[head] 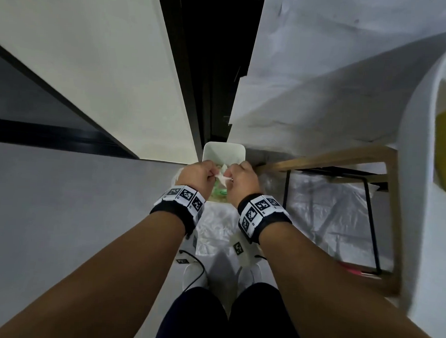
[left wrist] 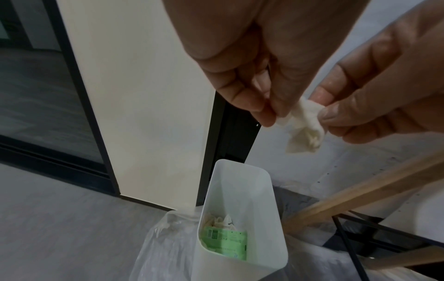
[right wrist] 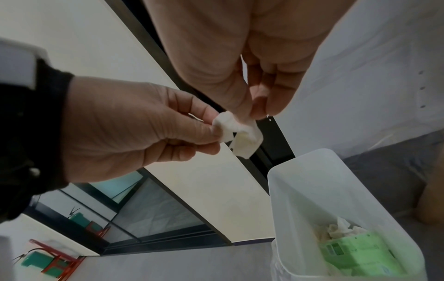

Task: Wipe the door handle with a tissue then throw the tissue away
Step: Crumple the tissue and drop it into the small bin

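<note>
A small crumpled white tissue (head: 222, 179) hangs between both hands, straight above an open white bin (head: 224, 149) on the floor. My left hand (head: 198, 176) pinches its left end with thumb and fingertips (left wrist: 269, 116). My right hand (head: 242, 181) pinches the right end, fingers curled. In the left wrist view the tissue (left wrist: 305, 125) dangles well above the bin (left wrist: 240, 190). The right wrist view shows the tissue (right wrist: 240, 135) up and left of the bin's rim (right wrist: 312, 157). No door handle is in view.
The bin holds a green packet (left wrist: 225, 241) and crumpled paper (right wrist: 341, 228). A clear plastic bag (left wrist: 163, 247) sits against its left side. A white door panel (head: 106, 74) and dark frame stand behind. A wooden-legged chair (head: 332, 158) stands at the right.
</note>
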`<state>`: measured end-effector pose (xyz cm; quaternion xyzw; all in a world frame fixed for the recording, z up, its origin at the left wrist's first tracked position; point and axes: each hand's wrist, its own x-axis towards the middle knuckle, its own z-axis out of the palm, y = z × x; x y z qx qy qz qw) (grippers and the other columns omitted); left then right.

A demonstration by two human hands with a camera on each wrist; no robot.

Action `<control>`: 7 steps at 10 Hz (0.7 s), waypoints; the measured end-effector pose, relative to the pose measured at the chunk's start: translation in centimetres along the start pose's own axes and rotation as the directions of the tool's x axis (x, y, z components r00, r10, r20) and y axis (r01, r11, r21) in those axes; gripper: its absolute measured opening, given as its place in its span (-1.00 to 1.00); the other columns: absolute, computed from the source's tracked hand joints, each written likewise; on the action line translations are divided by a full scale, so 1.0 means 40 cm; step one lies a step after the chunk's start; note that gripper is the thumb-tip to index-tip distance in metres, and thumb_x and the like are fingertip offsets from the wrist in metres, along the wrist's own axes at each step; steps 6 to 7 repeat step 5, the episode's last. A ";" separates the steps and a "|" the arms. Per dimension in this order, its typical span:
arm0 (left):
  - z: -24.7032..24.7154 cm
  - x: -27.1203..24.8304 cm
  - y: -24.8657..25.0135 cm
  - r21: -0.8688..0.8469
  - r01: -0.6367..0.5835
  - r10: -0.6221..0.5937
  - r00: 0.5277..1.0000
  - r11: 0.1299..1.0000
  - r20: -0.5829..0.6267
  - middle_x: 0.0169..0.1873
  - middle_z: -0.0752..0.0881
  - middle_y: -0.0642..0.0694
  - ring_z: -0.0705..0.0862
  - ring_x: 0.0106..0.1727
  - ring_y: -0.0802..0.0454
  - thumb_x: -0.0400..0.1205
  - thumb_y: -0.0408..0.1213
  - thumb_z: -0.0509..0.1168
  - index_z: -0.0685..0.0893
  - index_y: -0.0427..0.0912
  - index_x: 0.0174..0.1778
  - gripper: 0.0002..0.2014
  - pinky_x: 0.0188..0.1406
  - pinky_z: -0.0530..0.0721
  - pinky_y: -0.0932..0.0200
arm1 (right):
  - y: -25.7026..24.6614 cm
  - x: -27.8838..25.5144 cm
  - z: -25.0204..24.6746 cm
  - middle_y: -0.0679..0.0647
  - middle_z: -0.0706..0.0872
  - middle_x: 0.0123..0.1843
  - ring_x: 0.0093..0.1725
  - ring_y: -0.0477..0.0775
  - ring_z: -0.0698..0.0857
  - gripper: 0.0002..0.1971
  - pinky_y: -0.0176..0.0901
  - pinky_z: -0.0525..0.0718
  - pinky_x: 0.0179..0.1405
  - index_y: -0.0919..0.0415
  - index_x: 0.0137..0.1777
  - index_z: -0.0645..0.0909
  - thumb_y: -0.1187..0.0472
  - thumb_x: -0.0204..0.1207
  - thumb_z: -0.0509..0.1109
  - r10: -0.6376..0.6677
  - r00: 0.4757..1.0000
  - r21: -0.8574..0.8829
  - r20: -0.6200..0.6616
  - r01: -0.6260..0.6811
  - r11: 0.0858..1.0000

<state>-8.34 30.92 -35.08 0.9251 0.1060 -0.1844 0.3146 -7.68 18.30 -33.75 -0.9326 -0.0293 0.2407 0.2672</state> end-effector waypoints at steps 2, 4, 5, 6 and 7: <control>0.023 0.018 -0.010 0.096 -0.027 0.024 0.999 0.995 0.029 0.16 0.75 -0.24 0.68 0.21 -0.22 0.63 -0.32 0.24 0.62 -0.11 0.37 -0.64 0.19 0.62 0.05 | 0.022 0.020 0.022 0.22 0.42 0.37 0.24 0.24 0.61 -0.58 -0.18 0.48 0.33 0.26 0.35 0.54 0.42 0.48 0.33 0.034 0.999 -0.012 0.034 -0.034 0.999; 0.019 0.012 -0.008 0.152 0.006 -0.014 0.998 0.988 0.054 0.18 0.73 -0.28 0.66 0.22 -0.24 0.67 -0.35 0.17 0.51 -0.08 0.47 -0.58 0.18 0.60 0.03 | 0.038 0.016 0.018 0.21 0.39 0.39 0.29 0.23 0.58 -0.51 -0.23 0.43 0.39 0.23 0.39 0.52 0.49 0.45 0.30 0.054 0.998 -0.023 0.040 -0.053 0.998; 0.007 0.007 0.001 0.143 0.012 -0.018 0.999 0.990 0.035 0.20 0.72 -0.28 0.64 0.25 -0.25 0.66 -0.33 0.17 0.54 -0.11 0.44 -0.60 0.21 0.62 -0.01 | 0.037 0.016 0.013 0.19 0.40 0.38 0.28 0.20 0.59 -0.55 -0.26 0.42 0.38 0.23 0.38 0.53 0.46 0.48 0.30 0.055 0.998 -0.016 0.011 -0.055 0.998; 0.007 0.007 0.001 0.143 0.012 -0.018 0.999 0.990 0.035 0.20 0.72 -0.28 0.64 0.25 -0.25 0.66 -0.33 0.17 0.54 -0.11 0.44 -0.60 0.21 0.62 -0.01 | 0.037 0.016 0.013 0.19 0.40 0.38 0.28 0.20 0.59 -0.55 -0.26 0.42 0.38 0.23 0.38 0.53 0.46 0.48 0.30 0.055 0.998 -0.016 0.011 -0.055 0.998; 0.007 0.007 0.001 0.143 0.012 -0.018 0.999 0.990 0.035 0.20 0.72 -0.28 0.64 0.25 -0.25 0.66 -0.33 0.17 0.54 -0.11 0.44 -0.60 0.21 0.62 -0.01 | 0.037 0.016 0.013 0.19 0.40 0.38 0.28 0.20 0.59 -0.55 -0.26 0.42 0.38 0.23 0.38 0.53 0.46 0.48 0.30 0.055 0.998 -0.016 0.011 -0.055 0.998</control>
